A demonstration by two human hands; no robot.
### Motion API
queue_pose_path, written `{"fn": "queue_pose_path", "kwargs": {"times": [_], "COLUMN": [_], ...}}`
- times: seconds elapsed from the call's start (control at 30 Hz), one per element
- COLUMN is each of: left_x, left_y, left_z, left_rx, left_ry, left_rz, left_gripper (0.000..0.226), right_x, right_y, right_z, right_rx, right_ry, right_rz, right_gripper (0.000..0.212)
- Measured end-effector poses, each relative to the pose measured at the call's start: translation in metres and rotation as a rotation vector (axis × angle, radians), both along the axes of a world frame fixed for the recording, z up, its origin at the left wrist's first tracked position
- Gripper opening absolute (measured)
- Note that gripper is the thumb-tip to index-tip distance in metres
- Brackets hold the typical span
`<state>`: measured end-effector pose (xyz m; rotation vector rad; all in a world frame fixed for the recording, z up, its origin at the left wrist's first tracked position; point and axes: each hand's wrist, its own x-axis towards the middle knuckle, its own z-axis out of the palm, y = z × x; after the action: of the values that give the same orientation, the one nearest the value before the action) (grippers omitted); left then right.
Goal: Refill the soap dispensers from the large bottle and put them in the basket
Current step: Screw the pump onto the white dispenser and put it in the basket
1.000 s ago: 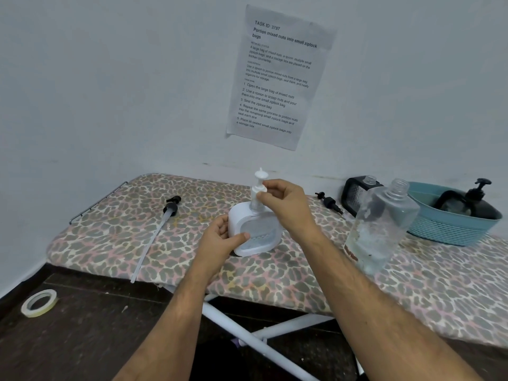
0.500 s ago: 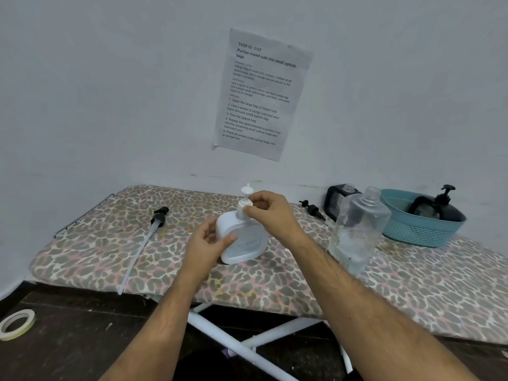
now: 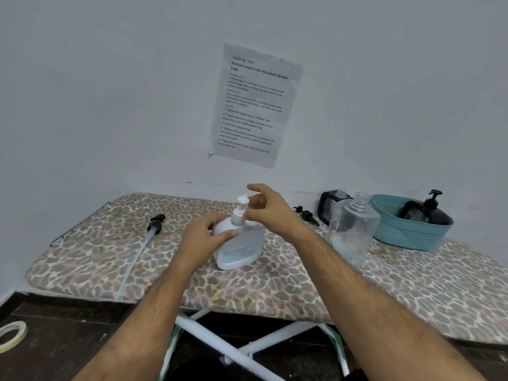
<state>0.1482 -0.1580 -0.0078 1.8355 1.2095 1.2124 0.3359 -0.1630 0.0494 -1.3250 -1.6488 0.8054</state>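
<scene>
On ironing board (image 3: 275, 292): left hand (image 3: 204, 237) grips white dispenser (image 3: 237, 250); right hand (image 3: 270, 211) pinches pump.

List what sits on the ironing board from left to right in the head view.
Black pump with tube → white dispenser held by left hand and right hand → small black pump → clear bottle → teal basket.

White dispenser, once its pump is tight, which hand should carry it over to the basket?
Probably the right hand: it is at the pump of the white dispenser, on the side nearer the teal basket. The left hand would cross over.
</scene>
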Motion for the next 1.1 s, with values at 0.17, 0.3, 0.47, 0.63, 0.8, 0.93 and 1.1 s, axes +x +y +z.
{"fn": "queue_pose_path", "kwargs": {"times": [0.17,0.3,0.47,0.63,0.8,0.93,1.1], "left_x": [0.001,0.001,0.000,-0.001,0.000,0.000,-0.001], "left_y": [0.001,0.002,0.005,0.004,0.001,0.000,0.003], "left_z": [0.001,-0.001,-0.002,-0.002,-0.001,0.000,-0.002], "left_rx": [0.000,-0.015,-0.065,-0.083,-0.085,-0.073,-0.076], "left_ry": [0.000,0.013,-0.027,-0.035,-0.042,-0.040,-0.043], "left_rz": [0.006,-0.019,-0.025,-0.036,-0.039,-0.051,-0.050], "left_gripper": [0.035,0.035,0.036,0.037,0.035,0.030,0.040], "right_x": [-0.003,-0.007,-0.009,-0.010,-0.010,-0.010,-0.011], "right_y": [0.005,0.007,0.008,0.008,0.004,0.004,0.005], "right_z": [0.012,0.015,0.014,0.016,0.018,0.012,-0.002], "right_rx": [-0.052,-0.060,-0.049,-0.026,-0.047,-0.043,0.007], "right_ry": [-0.083,-0.169,-0.212,-0.336,-0.245,-0.166,-0.109], "right_rz": [0.060,0.085,0.069,0.036,0.067,0.049,-0.030], "right_gripper": [0.079,0.077,0.076,0.087,0.096,0.091,0.090]}}
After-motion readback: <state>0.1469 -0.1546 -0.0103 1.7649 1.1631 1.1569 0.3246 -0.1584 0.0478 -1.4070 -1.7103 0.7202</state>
